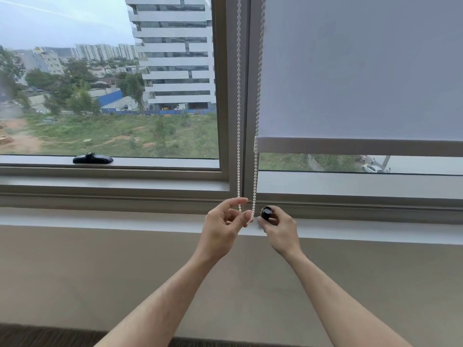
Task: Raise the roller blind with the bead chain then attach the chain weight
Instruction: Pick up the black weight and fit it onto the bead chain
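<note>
A white bead chain (238, 121) hangs in a loop down the window's centre post. My left hand (224, 222) pinches the bottom of that loop between thumb and fingertips. Just to its right, my right hand (279, 227) holds a small black round chain weight (266, 213), a finger's width from the loop's right strand. The grey roller blind (363, 71) covers most of the right pane; its bottom bar (350, 146) stops a little above the lower frame, leaving a narrow strip of glass.
The left pane is uncovered and shows buildings and a green lot. A black window handle (92, 159) lies on the left frame ledge. A white sill (125, 217) runs below the window above a beige wall (100, 271).
</note>
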Available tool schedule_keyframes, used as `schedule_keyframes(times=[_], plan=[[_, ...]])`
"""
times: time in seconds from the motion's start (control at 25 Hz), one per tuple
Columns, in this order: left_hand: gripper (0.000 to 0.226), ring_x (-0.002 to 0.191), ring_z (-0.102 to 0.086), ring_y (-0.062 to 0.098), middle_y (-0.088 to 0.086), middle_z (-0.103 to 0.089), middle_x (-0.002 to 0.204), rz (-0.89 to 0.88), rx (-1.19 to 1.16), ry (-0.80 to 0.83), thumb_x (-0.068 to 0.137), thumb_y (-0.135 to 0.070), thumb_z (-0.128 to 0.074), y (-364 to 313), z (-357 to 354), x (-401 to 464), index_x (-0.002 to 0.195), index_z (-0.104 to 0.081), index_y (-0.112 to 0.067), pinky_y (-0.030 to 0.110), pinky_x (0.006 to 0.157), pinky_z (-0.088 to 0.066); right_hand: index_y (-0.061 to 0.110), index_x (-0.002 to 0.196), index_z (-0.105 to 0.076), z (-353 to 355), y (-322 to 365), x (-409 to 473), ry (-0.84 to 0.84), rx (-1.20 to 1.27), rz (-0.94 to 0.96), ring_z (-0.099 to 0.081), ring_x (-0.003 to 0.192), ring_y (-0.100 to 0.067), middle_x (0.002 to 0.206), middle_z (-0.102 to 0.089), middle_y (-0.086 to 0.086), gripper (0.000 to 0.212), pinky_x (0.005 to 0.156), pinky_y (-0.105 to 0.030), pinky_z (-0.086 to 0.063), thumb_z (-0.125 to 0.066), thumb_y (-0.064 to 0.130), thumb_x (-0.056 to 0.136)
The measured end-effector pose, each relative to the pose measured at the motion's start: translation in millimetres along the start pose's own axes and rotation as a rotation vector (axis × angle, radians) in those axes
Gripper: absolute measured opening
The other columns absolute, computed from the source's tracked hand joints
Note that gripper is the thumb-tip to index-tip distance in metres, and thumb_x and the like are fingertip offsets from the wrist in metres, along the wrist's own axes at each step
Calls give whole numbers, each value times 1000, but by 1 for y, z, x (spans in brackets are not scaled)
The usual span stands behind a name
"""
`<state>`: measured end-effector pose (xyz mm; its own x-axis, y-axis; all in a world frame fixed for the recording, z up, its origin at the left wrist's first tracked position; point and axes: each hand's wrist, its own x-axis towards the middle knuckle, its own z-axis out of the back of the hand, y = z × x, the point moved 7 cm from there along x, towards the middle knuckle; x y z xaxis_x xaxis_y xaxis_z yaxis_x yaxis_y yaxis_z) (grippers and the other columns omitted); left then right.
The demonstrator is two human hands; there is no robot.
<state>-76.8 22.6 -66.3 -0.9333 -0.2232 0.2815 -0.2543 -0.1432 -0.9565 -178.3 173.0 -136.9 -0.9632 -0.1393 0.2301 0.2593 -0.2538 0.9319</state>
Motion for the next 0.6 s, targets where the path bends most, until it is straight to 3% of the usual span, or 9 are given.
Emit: schedule_keyframes(times=[0.08, 0.24, 0.4, 0.52, 0.6], plan=[[28, 66, -65, 10, 4, -74, 75, -17, 2, 6, 83, -18, -74, -4, 1, 1, 110, -66, -24, 23, 65, -49, 21, 87, -68, -8, 23, -9, 114, 26, 52, -69, 75, -8, 78, -72, 7, 10, 74, -27, -56, -75, 15, 82], [30, 64, -56, 9, -9, -71, 79, -63, 27, 21, 79, -15, -79, -10, 2, 1, 102, -69, -31, 19, 60, -46, 20, 97, -73, -16, 66, -27, 237, 51, 155, -71, 77, -6, 85, -77, 1, 17, 72, -20, -55, -76, 13, 82], [34, 73, -51, 6, -11, -69, 88, -168, 209, -57, 74, -24, -82, -21, 8, -4, 105, -71, -26, 11, 65, -37, 24, 94, -74, -18, 80, -37, 189, 30, 179, -61, 63, -7, 77, -74, -1, 18, 63, -24, -51, -75, 13, 81], [36, 90, -55, 7, -15, -69, 93, -191, 274, -101, 72, -29, -83, -29, 11, -8, 105, -68, -36, 11, 70, -35, 25, 94, -73, -18, 81, -43, 119, -5, 169, -63, 63, -1, 77, -74, 5, 20, 63, -15, -48, -76, 13, 78], [40, 96, -56, 7, -17, -68, 95, -186, 255, -115, 72, -29, -83, -30, 10, -10, 103, -62, -45, 16, 72, -38, 23, 94, -72, -18, 82, -47, 63, -22, 167, -66, 69, -3, 82, -75, 6, 20, 64, -17, -50, -77, 14, 77]])
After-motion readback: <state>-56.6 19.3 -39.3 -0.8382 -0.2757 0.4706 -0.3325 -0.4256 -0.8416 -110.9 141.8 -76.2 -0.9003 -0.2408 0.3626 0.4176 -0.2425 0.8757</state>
